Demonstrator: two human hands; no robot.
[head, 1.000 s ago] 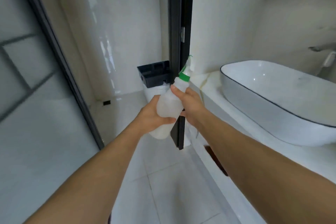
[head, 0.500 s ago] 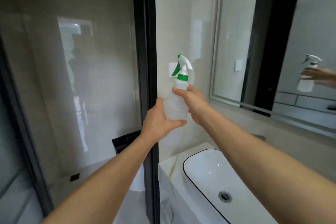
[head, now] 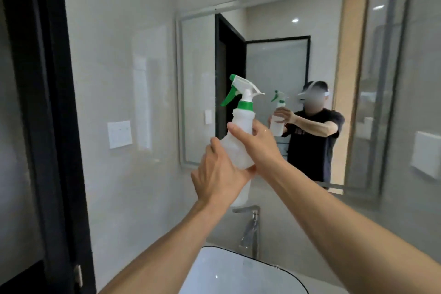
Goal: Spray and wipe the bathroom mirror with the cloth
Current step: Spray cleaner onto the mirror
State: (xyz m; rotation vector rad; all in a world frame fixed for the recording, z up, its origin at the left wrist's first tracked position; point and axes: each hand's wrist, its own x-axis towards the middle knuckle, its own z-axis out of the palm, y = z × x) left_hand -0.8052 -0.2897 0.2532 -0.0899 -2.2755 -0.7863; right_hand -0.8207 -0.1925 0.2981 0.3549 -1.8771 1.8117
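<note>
Bottle upright before mirror | left grip wraps lower body | right grip wraps upper body

- a home bathroom, small and tiled
- a wall mirror with a pale frame hangs above the basin and reflects a black-framed glass door
- a white basin with a dark rim sits below, a chrome tap behind it
- glossy pale tiles cover the walls
- a white switch plate is on the wall
- a black door frame stands at the left
</note>
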